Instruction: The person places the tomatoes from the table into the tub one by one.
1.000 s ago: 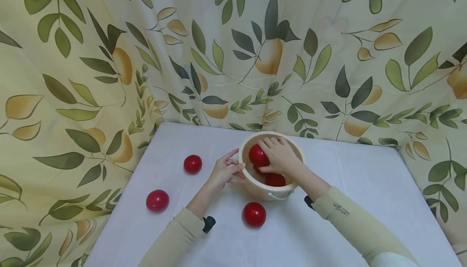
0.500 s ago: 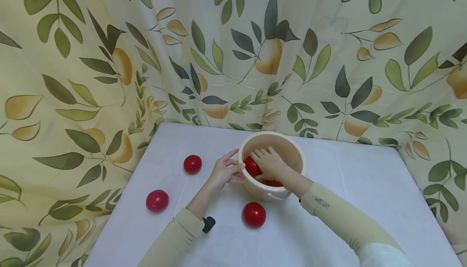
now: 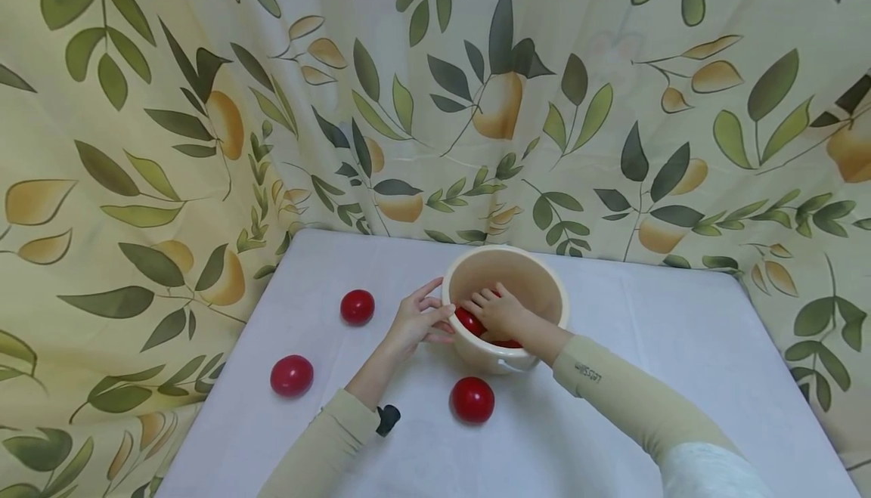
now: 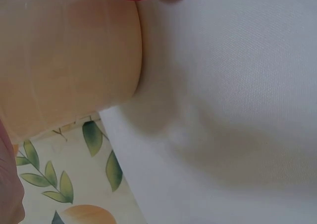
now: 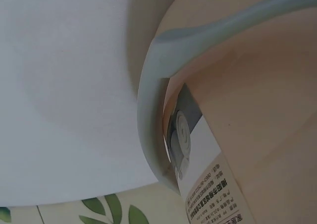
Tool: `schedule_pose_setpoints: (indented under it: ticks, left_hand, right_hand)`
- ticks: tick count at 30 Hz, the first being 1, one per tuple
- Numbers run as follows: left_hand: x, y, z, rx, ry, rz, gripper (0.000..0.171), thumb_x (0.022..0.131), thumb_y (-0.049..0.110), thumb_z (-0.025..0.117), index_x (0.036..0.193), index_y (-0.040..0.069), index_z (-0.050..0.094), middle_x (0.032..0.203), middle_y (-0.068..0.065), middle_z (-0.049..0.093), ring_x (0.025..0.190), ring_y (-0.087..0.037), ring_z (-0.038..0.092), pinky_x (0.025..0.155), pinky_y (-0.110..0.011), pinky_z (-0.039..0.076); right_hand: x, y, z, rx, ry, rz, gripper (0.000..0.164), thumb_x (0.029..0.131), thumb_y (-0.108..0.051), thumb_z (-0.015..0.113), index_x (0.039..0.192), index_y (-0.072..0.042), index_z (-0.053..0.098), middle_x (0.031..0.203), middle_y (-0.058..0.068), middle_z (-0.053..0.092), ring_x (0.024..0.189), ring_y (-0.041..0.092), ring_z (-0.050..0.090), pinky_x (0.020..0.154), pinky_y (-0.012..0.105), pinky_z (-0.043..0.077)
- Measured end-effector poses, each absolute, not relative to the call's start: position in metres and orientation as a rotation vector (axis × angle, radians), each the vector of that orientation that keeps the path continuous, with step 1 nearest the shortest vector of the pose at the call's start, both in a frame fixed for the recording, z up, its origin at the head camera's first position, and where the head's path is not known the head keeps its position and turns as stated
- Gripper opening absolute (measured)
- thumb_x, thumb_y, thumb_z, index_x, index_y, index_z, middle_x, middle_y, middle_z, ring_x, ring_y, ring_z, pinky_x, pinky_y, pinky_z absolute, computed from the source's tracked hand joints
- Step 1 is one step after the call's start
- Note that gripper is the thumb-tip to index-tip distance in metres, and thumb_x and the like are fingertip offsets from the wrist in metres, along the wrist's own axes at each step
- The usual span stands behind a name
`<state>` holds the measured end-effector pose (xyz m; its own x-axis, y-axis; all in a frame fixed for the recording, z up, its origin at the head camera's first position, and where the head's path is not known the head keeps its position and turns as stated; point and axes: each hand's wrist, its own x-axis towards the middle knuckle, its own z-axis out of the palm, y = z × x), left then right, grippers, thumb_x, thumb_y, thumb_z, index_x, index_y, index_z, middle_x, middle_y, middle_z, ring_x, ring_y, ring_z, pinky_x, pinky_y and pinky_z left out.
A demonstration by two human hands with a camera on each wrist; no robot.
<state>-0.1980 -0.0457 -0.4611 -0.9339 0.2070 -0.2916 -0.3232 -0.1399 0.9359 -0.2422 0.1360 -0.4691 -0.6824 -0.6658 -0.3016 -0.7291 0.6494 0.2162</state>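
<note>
Down goes the view into the cream bucket (image 3: pixel 479 354), upright at the desk's (image 3: pixel 653 332) far middle, and there's the right hand (image 3: pixel 502 313) inside it! Fingers over the far side, thumb toward the near: that grip looks wrapped round a red ball (image 3: pixel 467 322) at the left wall, with more red (image 3: pixel 509 344) just right of it. Over on the left rim, the left hand (image 3: pixel 416 322) pinches lightly, thumb on top, probably to stop any tipping. The handle (image 5: pixel 151 90) hangs low, which leaves the mouth free. Outside, a near ball (image 3: pixel 472 400) sits beside the bucket; two left balls (image 3: pixel 357 307) (image 3: pixel 292 375) lie apart, seemingly easy to grasp singly.
</note>
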Motion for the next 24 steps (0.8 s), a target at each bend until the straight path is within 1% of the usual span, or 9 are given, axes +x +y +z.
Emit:
schedule_pose_setpoints:
  ticks: [3, 8, 12, 16, 20, 24]
  left_hand:
    - [-0.198, -0.046, -0.461, -0.116, 1.788, 2.14, 0.061, 0.085, 0.007, 0.064, 0.14, 0.018, 0.038, 0.082, -0.002, 0.057, 0.058, -0.015, 0.064, 0.058, -0.04, 0.056]
    - [-0.198, -0.046, -0.461, -0.108, 1.786, 2.143, 0.061, 0.085, 0.007, 0.063, 0.14, 0.018, 0.038, 0.081, -0.002, 0.057, 0.059, -0.015, 0.064, 0.057, -0.04, 0.056]
    - [-0.198, -0.046, -0.46, -0.105, 1.797, 2.131, 0.061, 0.085, 0.009, 0.064, 0.14, 0.017, 0.038, 0.082, -0.002, 0.058, 0.06, -0.016, 0.064, 0.058, -0.04, 0.056]
    - [-0.199, -0.046, -0.46, -0.1, 1.788, 2.13, 0.061, 0.085, 0.009, 0.064, 0.14, 0.016, 0.037, 0.082, -0.002, 0.058, 0.06, -0.016, 0.064, 0.058, -0.04, 0.056]
    - [-0.2, -0.046, -0.461, -0.103, 1.785, 2.121, 0.061, 0.085, 0.008, 0.063, 0.14, 0.016, 0.037, 0.081, -0.002, 0.058, 0.06, -0.015, 0.064, 0.058, -0.04, 0.056]
    - [-0.2, -0.046, -0.462, -0.115, 1.79, 2.121, 0.061, 0.085, 0.007, 0.064, 0.139, 0.017, 0.038, 0.08, -0.003, 0.058, 0.06, -0.016, 0.065, 0.058, -0.039, 0.056]
  right_hand:
    - [-0.242, 0.136, -0.47, -1.125, 2.669, 0.505, 0.071, 0.075, -0.046, 0.069, 0.135, -0.019, 0.041, 0.125, 0.006, 0.051, 0.113, 0.025, 0.043, 0.093, 0.044, 0.032]
    - [-0.243, 0.14, -0.47, -1.171, 2.713, 0.446, 0.071, 0.072, -0.045, 0.072, 0.132, -0.019, 0.044, 0.121, 0.006, 0.052, 0.111, 0.025, 0.044, 0.093, 0.045, 0.034]
    - [-0.246, 0.144, -0.466, -1.187, 2.792, 0.203, 0.071, 0.07, -0.044, 0.074, 0.13, -0.018, 0.047, 0.122, 0.007, 0.051, 0.113, 0.027, 0.044, 0.095, 0.047, 0.032]
    - [-0.249, 0.148, -0.457, -1.137, 2.896, -0.07, 0.066, 0.075, -0.043, 0.071, 0.131, -0.017, 0.048, 0.127, 0.008, 0.05, 0.118, 0.028, 0.043, 0.1, 0.051, 0.03]
    - [-0.247, 0.159, -0.437, -0.96, 3.021, -0.384, 0.062, 0.079, -0.039, 0.068, 0.133, -0.018, 0.045, 0.131, 0.01, 0.047, 0.121, 0.03, 0.041, 0.102, 0.055, 0.03]
    - [-0.238, 0.179, -0.416, -0.695, 3.126, -0.739, 0.064, 0.081, -0.035, 0.067, 0.136, -0.016, 0.039, 0.131, 0.013, 0.045, 0.119, 0.034, 0.042, 0.096, 0.058, 0.036]
